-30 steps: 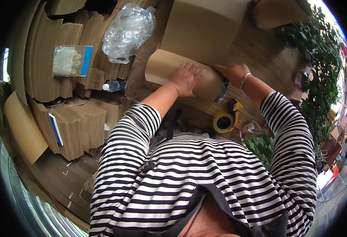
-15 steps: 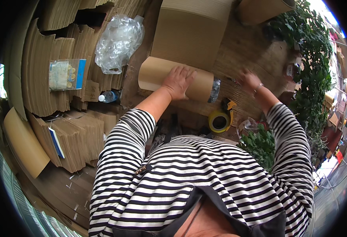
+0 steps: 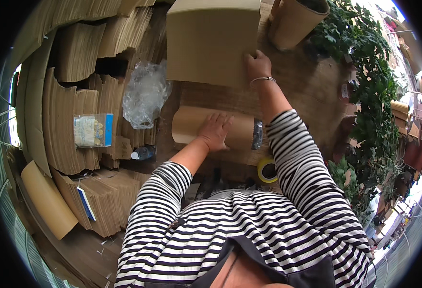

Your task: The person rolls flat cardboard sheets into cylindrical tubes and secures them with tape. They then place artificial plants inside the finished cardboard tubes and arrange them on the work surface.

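My left hand (image 3: 215,131) rests with fingers spread on a roll of brown paper or thin card (image 3: 184,126). Shiny dark plastic (image 3: 257,134) pokes out of the roll's right end. Farther out, my right hand (image 3: 259,66) is closed on the right edge of a brown cardboard sheet (image 3: 211,45), thumb against its face. The sheet is raised and tilted beyond the roll, with a fold near its top. My right fingers are partly hidden by it. Beside my right forearm, a yellow tape roll (image 3: 267,171) is partly covered by the sleeve.
Stacks of flat cardboard (image 3: 62,129) line the left side. Crumpled clear plastic (image 3: 146,96) and a water bottle (image 3: 143,153) lie next to them. A brown cardboard cylinder (image 3: 295,26) stands at the far right of the wooden table (image 3: 302,86). Leafy plants (image 3: 369,86) border the right.
My right hand has moved from the bare table at right to the cardboard sheet's edge, and the sheet is now lifted. My left hand stays on the roll. The whole view has shifted.
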Motion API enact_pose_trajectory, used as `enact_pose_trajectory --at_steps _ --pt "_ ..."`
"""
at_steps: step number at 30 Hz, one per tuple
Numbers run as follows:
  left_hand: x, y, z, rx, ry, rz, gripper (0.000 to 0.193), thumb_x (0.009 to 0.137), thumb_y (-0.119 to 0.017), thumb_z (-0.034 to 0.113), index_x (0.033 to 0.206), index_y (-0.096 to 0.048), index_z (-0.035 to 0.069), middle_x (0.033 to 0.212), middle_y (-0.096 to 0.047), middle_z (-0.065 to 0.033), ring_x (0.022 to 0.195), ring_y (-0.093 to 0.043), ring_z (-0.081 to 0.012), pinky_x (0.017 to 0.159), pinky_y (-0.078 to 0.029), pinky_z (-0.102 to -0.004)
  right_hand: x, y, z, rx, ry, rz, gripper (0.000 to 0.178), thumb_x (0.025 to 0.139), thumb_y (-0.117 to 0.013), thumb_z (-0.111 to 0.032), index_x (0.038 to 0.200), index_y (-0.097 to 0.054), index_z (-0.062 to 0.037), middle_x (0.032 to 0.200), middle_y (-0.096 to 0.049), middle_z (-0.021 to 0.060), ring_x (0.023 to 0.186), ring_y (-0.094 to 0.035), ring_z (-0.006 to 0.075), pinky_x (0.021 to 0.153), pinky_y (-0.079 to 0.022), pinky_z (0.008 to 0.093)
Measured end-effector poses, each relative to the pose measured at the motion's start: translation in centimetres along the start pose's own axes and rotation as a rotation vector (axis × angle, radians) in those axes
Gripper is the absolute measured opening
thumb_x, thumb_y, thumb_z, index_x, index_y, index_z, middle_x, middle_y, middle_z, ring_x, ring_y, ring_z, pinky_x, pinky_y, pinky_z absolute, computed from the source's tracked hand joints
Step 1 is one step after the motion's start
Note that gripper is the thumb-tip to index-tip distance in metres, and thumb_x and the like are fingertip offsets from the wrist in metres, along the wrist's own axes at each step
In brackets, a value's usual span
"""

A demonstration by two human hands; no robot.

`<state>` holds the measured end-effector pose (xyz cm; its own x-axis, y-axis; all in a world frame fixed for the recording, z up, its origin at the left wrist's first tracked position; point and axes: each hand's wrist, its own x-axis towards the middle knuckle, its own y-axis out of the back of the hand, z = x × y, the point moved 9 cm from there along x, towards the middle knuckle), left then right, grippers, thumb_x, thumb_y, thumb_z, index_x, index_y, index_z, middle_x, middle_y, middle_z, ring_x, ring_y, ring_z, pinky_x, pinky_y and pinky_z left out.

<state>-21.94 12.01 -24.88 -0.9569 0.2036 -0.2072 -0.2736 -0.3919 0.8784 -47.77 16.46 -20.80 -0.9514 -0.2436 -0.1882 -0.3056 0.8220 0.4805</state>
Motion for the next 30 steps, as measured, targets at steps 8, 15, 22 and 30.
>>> enact_pose_trajectory --at_steps 8,15,22,30 --pt "-0.7 0.0 0.1 0.044 0.018 0.049 0.116 0.056 -0.089 0.054 0.151 -0.037 0.012 0.147 -0.043 -0.0219 0.136 -0.041 -0.0401 0.117 -0.027 -0.0520 -2.7 -0.1 7.8 -0.598 -0.209 -0.206 0.083 0.078 -0.079 -0.038 0.145 -0.047 -0.0009 0.137 -0.059 0.0237 0.126 -0.057 0.0403 0.104 -0.049 0.0449" --pt "-0.9 -0.1 0.4 0.027 0.037 0.012 0.116 0.057 -0.089 0.051 0.151 -0.034 0.010 0.149 -0.042 -0.0240 0.137 -0.041 -0.0439 0.116 -0.030 -0.0545 -18.7 -3.9 5.7 -0.968 0.086 -0.885 0.118 0.057 -0.092 -0.040 0.154 -0.031 -0.0102 0.148 -0.045 0.0235 0.136 -0.044 0.0446 0.111 -0.043 0.0488" --pt "3.8 -0.7 -3.9 -0.257 0.141 -0.127 0.053 0.087 -0.069 0.041 0.127 -0.062 0.007 0.131 -0.061 -0.0213 0.123 -0.057 -0.0390 0.105 -0.043 -0.0481 -18.3 -3.8 6.5 -1.018 -0.012 -0.899 0.124 0.049 -0.095 -0.036 0.154 -0.033 -0.0154 0.145 -0.048 0.0201 0.136 -0.042 0.0461 0.110 -0.044 0.0502" --pt "9.1 -5.7 -7.5 -0.273 0.371 -0.280 0.021 0.093 -0.059 0.021 0.105 -0.072 0.010 0.112 -0.070 -0.0184 0.105 -0.065 -0.0384 0.092 -0.052 -0.0467 -20.5 -3.2 6.4 -1.015 0.077 -0.772 0.115 0.056 -0.090 -0.032 0.154 -0.031 -0.0202 0.151 -0.040 0.0184 0.139 -0.039 0.0443 0.101 -0.050 0.0532"
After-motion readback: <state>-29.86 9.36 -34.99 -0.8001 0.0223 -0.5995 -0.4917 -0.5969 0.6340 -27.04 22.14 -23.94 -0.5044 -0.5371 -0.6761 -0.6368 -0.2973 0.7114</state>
